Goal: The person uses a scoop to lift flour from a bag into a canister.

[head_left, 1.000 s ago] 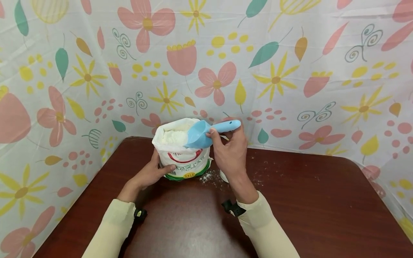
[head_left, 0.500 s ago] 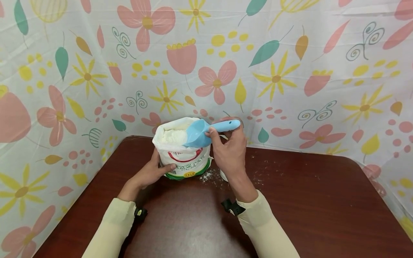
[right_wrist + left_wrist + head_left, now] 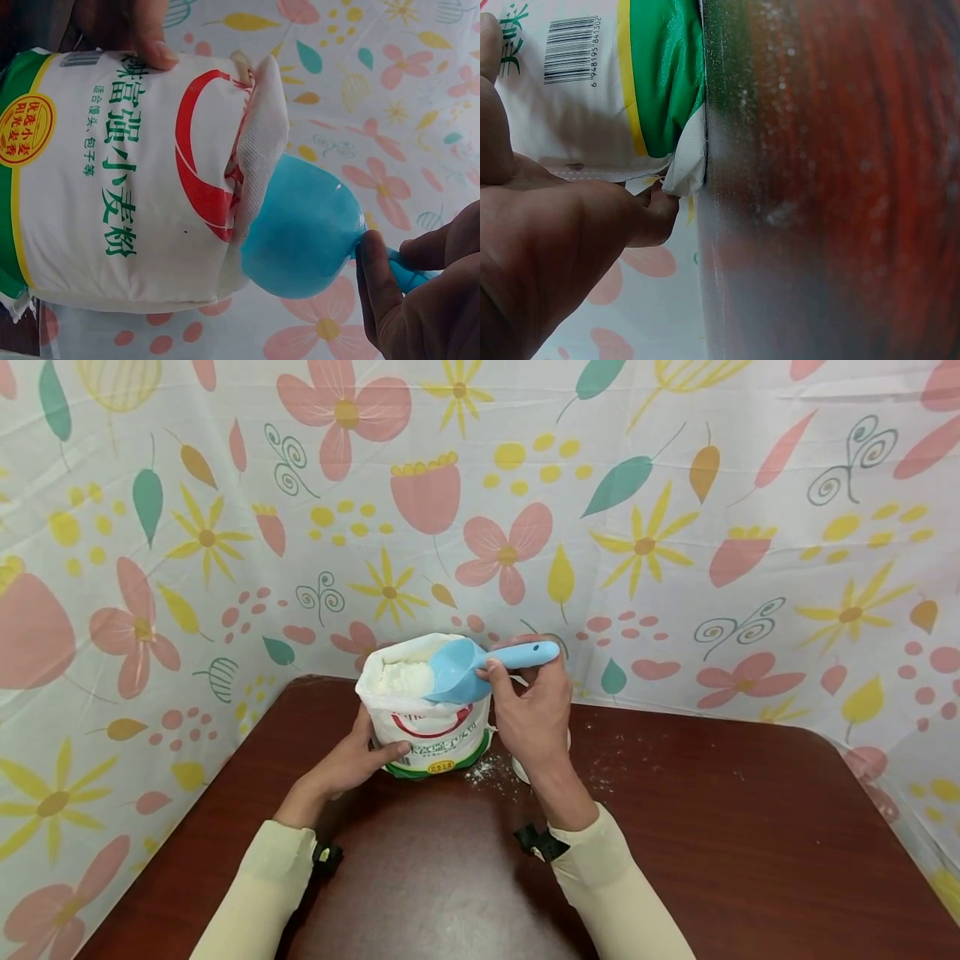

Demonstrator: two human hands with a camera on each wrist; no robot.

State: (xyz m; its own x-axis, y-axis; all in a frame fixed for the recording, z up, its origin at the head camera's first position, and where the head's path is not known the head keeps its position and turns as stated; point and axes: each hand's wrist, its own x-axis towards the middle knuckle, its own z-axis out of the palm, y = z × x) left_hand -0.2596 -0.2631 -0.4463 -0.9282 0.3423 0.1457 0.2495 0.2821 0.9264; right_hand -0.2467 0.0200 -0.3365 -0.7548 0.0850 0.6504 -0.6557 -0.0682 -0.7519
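A white flour bag (image 3: 427, 727) with a green base and red and green print stands upright, its folded top open on white flour (image 3: 405, 679). My left hand (image 3: 348, 766) holds the bag's lower left side, thumb across the front; in the left wrist view its fingers reach round toward the back. A light blue scoop (image 3: 456, 672) rests over the right part of the bag's mouth, its bowl touching the rim. My right hand (image 3: 536, 718) grips the scoop by its handle near the bowl. Whether flour lies in the bowl cannot be made out.
A small white object (image 3: 520, 770) stands behind my right wrist, mostly hidden. Spilled flour (image 3: 483, 770) dots the dark red-brown table (image 3: 712, 843) right of the bag. A flower-patterned curtain (image 3: 660, 585) hangs close behind the table.
The scoop and my right hand have shifted very slightly left over the bag's mouth. My left hand and the bag stay in place.
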